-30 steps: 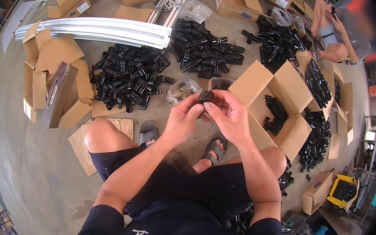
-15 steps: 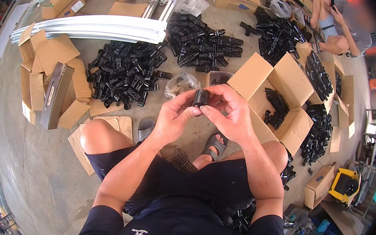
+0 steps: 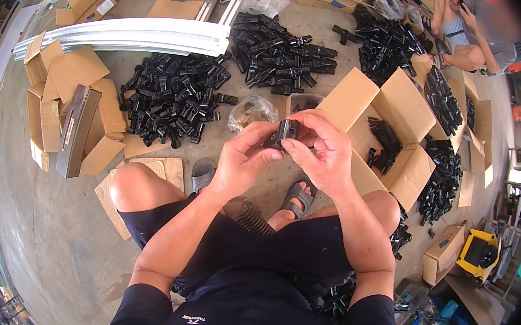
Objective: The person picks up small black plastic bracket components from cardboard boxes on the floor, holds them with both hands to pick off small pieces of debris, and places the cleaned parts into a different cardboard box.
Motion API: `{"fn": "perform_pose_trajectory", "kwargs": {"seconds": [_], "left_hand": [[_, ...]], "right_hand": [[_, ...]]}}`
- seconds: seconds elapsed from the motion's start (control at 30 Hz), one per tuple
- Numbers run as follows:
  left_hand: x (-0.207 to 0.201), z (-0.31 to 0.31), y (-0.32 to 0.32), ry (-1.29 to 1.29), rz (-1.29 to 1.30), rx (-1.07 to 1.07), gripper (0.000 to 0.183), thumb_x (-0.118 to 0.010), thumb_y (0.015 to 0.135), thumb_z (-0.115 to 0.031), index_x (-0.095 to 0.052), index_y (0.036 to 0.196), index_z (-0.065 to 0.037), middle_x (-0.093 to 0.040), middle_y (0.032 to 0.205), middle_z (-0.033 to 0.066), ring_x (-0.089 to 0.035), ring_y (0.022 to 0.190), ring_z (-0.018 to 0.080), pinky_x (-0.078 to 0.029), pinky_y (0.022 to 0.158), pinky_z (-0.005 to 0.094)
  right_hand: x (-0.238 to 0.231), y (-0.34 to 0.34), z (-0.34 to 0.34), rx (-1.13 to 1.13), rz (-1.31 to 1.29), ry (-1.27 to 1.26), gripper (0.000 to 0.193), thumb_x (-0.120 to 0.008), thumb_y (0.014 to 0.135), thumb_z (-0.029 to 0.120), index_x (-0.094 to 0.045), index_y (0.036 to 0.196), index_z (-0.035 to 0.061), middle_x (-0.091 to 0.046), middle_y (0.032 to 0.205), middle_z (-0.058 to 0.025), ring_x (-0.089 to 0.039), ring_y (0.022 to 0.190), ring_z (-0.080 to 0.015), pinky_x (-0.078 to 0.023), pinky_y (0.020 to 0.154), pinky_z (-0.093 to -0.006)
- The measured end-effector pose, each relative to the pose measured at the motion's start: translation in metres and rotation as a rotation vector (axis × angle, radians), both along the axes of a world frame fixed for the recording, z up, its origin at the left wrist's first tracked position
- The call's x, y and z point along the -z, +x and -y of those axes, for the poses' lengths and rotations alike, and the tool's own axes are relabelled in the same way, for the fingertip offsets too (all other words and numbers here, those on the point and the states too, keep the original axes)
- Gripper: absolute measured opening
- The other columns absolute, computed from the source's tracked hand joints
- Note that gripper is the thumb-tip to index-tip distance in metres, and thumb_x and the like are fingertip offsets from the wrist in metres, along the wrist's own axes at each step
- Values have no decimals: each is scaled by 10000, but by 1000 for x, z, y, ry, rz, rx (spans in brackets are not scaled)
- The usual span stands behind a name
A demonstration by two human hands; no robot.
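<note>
Above my lap, both hands hold a short black tubular fitting [image 3: 288, 129]. My right hand [image 3: 329, 154] is closed round it, with the thumb along its near side and the fingers behind. My left hand [image 3: 241, 160] is closed too, its fingertips against the left side of the fitting, where a dark part is half hidden. Just beyond my hands lie a clear plastic bag [image 3: 253, 113] and a small box [image 3: 302, 102]. To the right, an open cardboard box [image 3: 415, 173] has black fittings [image 3: 384, 138] inside.
Piles of black fittings lie ahead left [image 3: 174, 98], ahead [image 3: 279, 55] and far right [image 3: 389, 45]. White metal rails [image 3: 127, 33] cross the far left. Opened cartons [image 3: 109, 107] stand left, beside a long brown bar [image 3: 77, 132]. Another person [image 3: 474, 36] sits far right. A coil spring [image 3: 248, 216] lies between my feet.
The fitting has tilted and shifted slightly right in my fingers. My right hand has turned a little around it, and my left fingertips have slid lower along its side.
</note>
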State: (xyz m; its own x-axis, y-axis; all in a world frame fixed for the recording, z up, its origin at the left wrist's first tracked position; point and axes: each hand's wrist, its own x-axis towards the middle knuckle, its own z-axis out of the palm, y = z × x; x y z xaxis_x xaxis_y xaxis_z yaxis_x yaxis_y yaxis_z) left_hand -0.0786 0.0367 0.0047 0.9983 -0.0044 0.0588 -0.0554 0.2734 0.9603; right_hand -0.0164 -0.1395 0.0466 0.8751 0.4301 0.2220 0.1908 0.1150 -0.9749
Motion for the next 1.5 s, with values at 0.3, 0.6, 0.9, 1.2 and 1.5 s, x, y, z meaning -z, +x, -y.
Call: {"fn": "perform_pose_trajectory", "kwargs": {"seconds": [0.3, 0.6, 0.9, 1.2, 1.5], "left_hand": [[-1, -4, -4, -118, -64, 15, 432, -706, 960, 31, -591, 1376, 57, -711, 1209, 95, -650, 1111, 136, -536, 991, 305], [-7, -2, -3, -121, -41, 35, 420, -700, 963, 35, -594, 1368, 55, -710, 1216, 102, -653, 1124, 145, -541, 1006, 316], [-2, -4, -5, -141, -42, 49, 424, -698, 959, 47, -593, 1370, 54, -712, 1221, 108, -661, 1114, 142, -548, 991, 309], [-3, -3, -7, -122, -67, 45, 426, -693, 960, 53, -590, 1373, 61, -714, 1222, 109, -664, 1102, 135, -549, 990, 304], [-4, -2, -7, -133, -41, 37, 417, -689, 967, 45, -589, 1371, 64, -714, 1221, 115, -661, 1118, 142, -548, 994, 309]], "right_hand": [[-2, -1, 0, -34, 46, -1, 421, -773, 899, -26, -653, 1301, -57, -609, 1216, -109, -671, 995, -141, -596, 809, -255], [2, -4, 0, 3, 78, 36, 414, -795, 889, 14, -667, 1277, -49, -620, 1200, -117, -679, 970, -141, -596, 788, -259], [3, -4, -2, 30, 134, 40, 426, -816, 880, 37, -680, 1280, -21, -630, 1167, -98, -679, 925, -121, -591, 738, -242], [0, -4, -1, 33, 130, 22, 438, -821, 874, 31, -685, 1289, -8, -637, 1165, -95, -675, 915, -114, -599, 744, -242], [1, -4, -2, 40, 145, 4, 432, -820, 871, 29, -693, 1283, 1, -645, 1159, -94, -683, 903, -117, -606, 740, -243]]}}
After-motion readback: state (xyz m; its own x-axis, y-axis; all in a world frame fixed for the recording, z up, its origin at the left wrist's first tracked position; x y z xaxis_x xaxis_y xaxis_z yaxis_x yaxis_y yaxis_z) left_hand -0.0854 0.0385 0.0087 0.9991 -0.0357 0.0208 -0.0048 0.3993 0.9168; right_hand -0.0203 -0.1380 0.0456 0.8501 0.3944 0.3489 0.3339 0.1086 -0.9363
